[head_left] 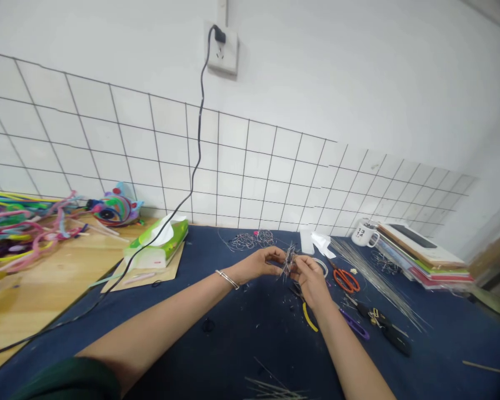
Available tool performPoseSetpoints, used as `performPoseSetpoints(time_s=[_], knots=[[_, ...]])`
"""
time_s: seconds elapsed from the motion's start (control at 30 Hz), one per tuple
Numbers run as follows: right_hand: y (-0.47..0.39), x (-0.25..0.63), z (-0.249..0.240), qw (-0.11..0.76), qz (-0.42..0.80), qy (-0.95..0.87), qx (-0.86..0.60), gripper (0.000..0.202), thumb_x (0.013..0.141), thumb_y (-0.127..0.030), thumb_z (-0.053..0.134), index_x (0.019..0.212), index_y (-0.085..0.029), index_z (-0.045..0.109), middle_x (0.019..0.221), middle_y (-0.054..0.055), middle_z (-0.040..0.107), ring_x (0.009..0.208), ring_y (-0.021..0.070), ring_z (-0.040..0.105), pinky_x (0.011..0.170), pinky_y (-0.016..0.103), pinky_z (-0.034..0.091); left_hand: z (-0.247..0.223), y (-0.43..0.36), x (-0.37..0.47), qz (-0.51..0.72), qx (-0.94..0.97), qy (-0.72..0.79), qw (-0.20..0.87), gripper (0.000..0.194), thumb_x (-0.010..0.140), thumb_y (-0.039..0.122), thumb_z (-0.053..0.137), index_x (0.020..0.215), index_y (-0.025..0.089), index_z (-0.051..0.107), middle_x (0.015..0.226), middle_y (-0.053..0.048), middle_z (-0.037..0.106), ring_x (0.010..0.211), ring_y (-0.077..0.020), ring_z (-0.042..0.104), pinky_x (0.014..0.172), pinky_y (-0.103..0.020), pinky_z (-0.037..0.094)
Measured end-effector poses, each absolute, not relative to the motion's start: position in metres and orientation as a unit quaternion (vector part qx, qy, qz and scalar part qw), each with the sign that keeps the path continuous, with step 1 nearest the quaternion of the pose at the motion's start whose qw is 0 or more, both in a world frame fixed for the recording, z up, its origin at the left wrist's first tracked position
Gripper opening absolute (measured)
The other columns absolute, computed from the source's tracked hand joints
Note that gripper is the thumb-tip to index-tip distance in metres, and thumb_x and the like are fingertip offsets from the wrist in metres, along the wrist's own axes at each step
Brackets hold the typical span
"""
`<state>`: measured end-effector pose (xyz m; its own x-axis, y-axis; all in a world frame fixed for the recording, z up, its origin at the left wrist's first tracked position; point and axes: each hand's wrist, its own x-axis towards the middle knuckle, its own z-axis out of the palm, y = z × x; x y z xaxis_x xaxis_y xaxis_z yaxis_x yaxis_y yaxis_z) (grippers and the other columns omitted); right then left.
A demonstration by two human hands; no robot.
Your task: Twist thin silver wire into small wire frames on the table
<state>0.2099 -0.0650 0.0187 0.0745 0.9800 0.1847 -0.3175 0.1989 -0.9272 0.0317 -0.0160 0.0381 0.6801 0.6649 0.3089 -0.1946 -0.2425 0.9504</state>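
Observation:
Between my two hands, above the dark blue cloth, is a small tangled wire piece (289,261) of thin grey strands. My left hand (266,263) pinches it from the left side, with a silver bangle (227,279) on the wrist. From the right, my right hand (308,275) has its fingers closed on the same piece, thumb and fingertips together. Partly hidden below my right hand are a yellow-handled tool (310,318) and a purple-handled tool (354,324). Red-handled scissors (346,280) lie to the right.
Long straight wires (379,283) and black-handled pliers (394,336) lie on the right. A white mug (365,234) stands beside stacked books (425,255). Coiled wire (250,240) lies at the back. A black cable (199,128) hangs past the green tissue pack (166,236); colourful pipe cleaners (20,228) cover the wooden table.

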Motion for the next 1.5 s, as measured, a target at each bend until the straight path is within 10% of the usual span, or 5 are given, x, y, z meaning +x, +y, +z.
performPoseSetpoints(time_s=[0.37, 1.5], knots=[[-0.063, 0.207, 0.013, 0.596, 0.509, -0.455, -0.422, 0.022, 0.069, -0.039, 0.066, 0.075, -0.019, 0.058, 0.062, -0.001, 0.053, 0.056, 0.0115, 0.05, 0.039, 0.018, 0.033, 0.023, -0.01, 0.032, 0.34, 0.718, 0.184, 0.578, 0.022, 0.068, 0.022, 0.066, 0.088, 0.014, 0.059, 0.085, -0.003, 0.059, 0.08, -0.0136, 0.054, 0.075, -0.027, 0.041], [-0.054, 0.248, 0.048, 0.582, 0.459, -0.473, -0.476, 0.026, 0.069, -0.041, 0.066, 0.075, -0.017, 0.058, 0.072, 0.003, 0.059, 0.071, 0.0154, 0.057, 0.05, 0.021, 0.044, 0.081, 0.029, 0.001, 0.333, 0.792, 0.216, 0.464, 0.017, 0.073, 0.028, 0.06, 0.082, 0.014, 0.062, 0.08, -0.003, 0.063, 0.076, -0.0125, 0.056, 0.071, -0.025, 0.043]])
